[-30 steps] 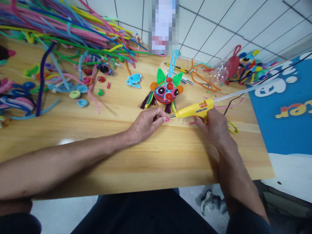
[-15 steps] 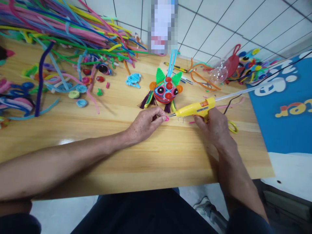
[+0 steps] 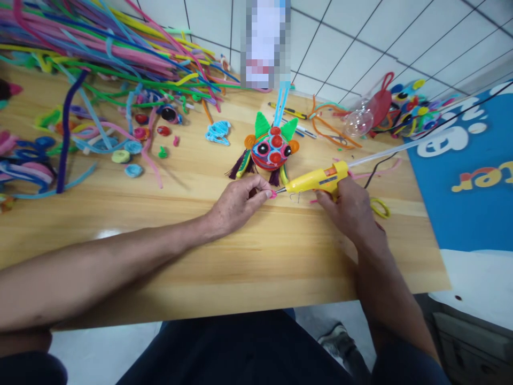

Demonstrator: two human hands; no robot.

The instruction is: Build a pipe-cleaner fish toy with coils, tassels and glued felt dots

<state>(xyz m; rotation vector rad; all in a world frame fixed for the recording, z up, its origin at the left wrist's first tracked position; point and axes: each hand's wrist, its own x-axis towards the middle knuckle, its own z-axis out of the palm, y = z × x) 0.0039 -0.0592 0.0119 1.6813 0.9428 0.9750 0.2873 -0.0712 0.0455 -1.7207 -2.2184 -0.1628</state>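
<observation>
Between the thumb and fingertips of my left hand (image 3: 242, 206) is a small pink piece (image 3: 273, 194), mostly covered by the fingers. My right hand (image 3: 352, 206) is wrapped round the handle of a yellow hot glue gun (image 3: 316, 179), whose metal nozzle points left and is at the pink piece. A clear glue stick (image 3: 385, 152) juts from the gun's back end. Just beyond my left hand sits a colourful animal-head ornament (image 3: 274, 149) with green ears, black eyes, red discs and dark tassels.
Bundled pipe cleaners (image 3: 120, 53) lie at the back left, with coiled pieces (image 3: 133, 170) in front. A bent light blue piece (image 3: 218, 132) lies left of the ornament. A yellow cutter (image 3: 294, 110), clear balls (image 3: 358, 123) and a yellow ring (image 3: 380, 207) are farther right.
The glue gun has shifted very slightly left, its nozzle now closer to the pink piece. My left hand keeps its pinch. The view has drifted a little.
</observation>
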